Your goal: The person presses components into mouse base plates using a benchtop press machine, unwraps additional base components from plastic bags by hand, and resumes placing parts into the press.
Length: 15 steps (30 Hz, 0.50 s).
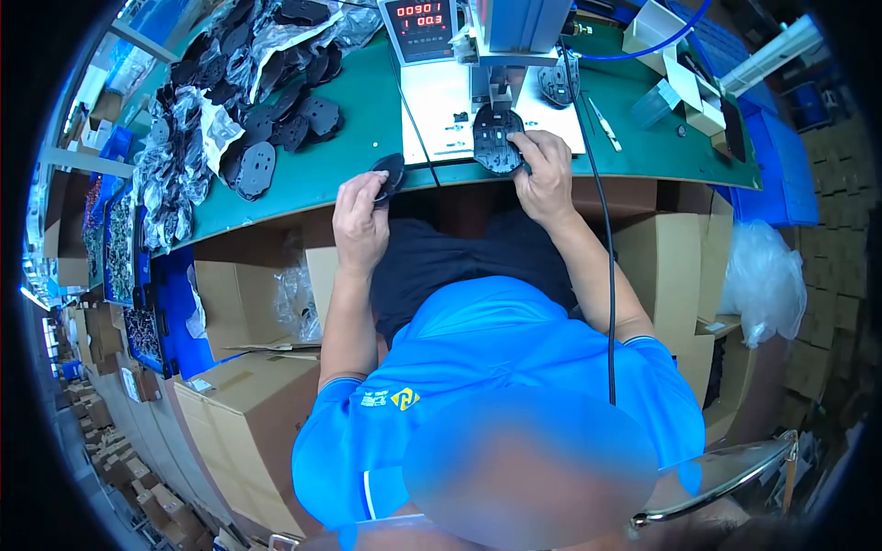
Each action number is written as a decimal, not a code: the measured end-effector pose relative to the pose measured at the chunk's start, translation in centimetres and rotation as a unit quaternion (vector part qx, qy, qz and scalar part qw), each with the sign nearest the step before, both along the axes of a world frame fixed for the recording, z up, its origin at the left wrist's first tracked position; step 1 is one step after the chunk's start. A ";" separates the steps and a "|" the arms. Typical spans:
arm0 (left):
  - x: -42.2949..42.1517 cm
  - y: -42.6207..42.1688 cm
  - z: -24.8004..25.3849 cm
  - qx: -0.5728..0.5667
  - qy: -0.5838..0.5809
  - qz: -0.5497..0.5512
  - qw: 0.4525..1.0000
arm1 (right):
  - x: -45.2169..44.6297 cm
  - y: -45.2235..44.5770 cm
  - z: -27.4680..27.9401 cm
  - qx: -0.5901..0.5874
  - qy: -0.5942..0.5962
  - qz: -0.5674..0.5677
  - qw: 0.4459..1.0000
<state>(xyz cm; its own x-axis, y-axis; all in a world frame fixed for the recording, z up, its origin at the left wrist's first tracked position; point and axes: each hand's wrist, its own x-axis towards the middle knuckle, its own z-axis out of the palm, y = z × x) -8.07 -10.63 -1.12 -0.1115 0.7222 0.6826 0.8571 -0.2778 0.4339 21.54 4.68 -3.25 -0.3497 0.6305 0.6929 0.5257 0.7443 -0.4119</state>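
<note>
My left hand grips a black oval part at the front edge of the green table, its thin side towards the camera. With the fingers of my right hand I hold the right edge of a black oval housing, whose ribbed inner side faces up. This housing lies on the white base plate, below the head of a press. Another black housing rests behind it to the right. Many black oval plates are heaped at the left.
A display box with red digits stands behind the plate. Black cables run across the table's front edge. A white-handled tool and small boxes are at the right. Cardboard boxes stand below the table.
</note>
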 end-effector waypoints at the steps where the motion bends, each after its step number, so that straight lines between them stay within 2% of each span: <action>1: 0.4 0.3 0.4 0.003 -0.004 -0.015 1.000 | -0.1 0.1 0.2 0.002 0.000 0.000 1.000; 4: 1.8 1.9 1.9 0.034 -0.012 -0.069 0.997 | -0.1 0.0 0.6 -0.011 0.040 0.003 0.999; 6: 3.3 3.1 2.8 0.052 -0.011 -0.078 0.995 | 0.1 -0.8 0.9 0.027 0.068 0.005 0.997; 8: 4.6 4.4 3.2 0.055 0.001 -0.135 0.989 | 1.2 -2.9 0.8 0.035 0.064 0.004 0.997; 12: 7.0 7.3 2.2 0.051 0.036 -0.199 0.978 | 5.8 -7.6 -2.2 -0.031 0.048 -0.014 0.998; 15: 7.7 9.8 1.6 0.050 0.089 -0.201 0.974 | 9.8 -11.0 -4.4 -0.143 0.061 -0.079 0.985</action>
<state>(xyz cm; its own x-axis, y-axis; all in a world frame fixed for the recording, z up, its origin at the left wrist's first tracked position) -0.37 -0.88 0.45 0.2937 0.6115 0.7347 0.7292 -0.6403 0.2414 31.38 -6.35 -7.70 -0.1573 0.8457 0.5099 0.5586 0.5020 -0.6602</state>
